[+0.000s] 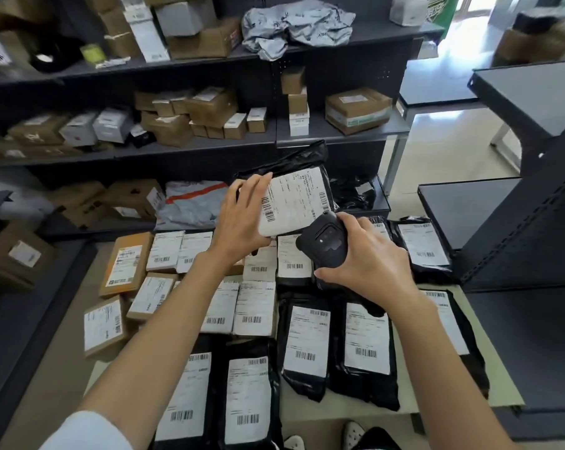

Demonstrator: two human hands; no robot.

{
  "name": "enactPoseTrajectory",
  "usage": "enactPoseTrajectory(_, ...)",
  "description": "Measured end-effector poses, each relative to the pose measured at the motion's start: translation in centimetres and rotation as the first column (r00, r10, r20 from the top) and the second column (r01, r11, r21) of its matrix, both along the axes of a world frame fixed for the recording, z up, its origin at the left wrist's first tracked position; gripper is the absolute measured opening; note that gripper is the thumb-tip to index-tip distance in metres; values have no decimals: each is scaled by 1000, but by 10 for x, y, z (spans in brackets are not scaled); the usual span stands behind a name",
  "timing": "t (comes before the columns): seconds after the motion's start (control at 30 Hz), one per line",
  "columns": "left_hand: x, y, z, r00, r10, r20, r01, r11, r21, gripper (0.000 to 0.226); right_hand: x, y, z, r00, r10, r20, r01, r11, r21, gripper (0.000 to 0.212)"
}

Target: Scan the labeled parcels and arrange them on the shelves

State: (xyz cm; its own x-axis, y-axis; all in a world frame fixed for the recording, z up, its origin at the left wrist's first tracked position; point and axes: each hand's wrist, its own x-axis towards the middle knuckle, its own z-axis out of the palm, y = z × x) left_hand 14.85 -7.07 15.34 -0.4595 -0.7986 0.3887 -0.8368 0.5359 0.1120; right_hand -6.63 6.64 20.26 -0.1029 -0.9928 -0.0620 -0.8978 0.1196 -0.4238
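Head view: the left hand (242, 219) grips a black poly-bag parcel (294, 190) by its left edge, fingers curled over the top and thumb beneath, holding it up above the far middle of the table (488, 378) with its white shipping label (290, 203) tilted towards the camera. The right hand (368, 258) is wrapped around a black handheld scanner (326, 241), whose head sits just beside the label's lower right corner, nearly touching it. Below both hands the table carries rows of labelled parcels: small cardboard boxes (164, 287) towards the left edge, black mailers (336, 345) towards the right and near edges.

The step in hand appears to be the scan. To do it well, the label should be kept flat and steady, as the bag is soft and a crease across the barcode (268, 207) would likely spoil the read. That barcode runs along the label's left side, close to the left fingers, so they ought to stay off it. The scanner probably sits too near and too far right; drawing it back and aiming at the bars should help. The dark shelves (339, 131) behind already hold boxes, with free room on the right-hand shelving.
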Motion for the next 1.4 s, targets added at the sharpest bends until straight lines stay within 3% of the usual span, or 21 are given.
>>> enactPoseTrajectory(0.57, 36, -8, -8, 997, -53, 60, 48, 996, 74, 120, 37, 17, -9, 998, -17, -63, 22, 997, 77, 104)
enactPoseTrajectory(0.9, -1, 6, -25, 971, -225, 80, 213, 967, 138, 119, 22, 52, -40, 963, -253, 95, 246, 966, 84, 96)
enactPoseTrajectory(1.07, -70, 31, -46, 912, -400, 92, 374, 902, 217, 120, -13, 102, -63, 888, -438, 141, 419, 896, 145, 98)
enactPoseTrajectory(1.4, -245, 136, -77, 697, -701, 149, 640, 702, 311, 124, -106, 241, -80, 608, -752, 255, 736, 654, 174, 95)
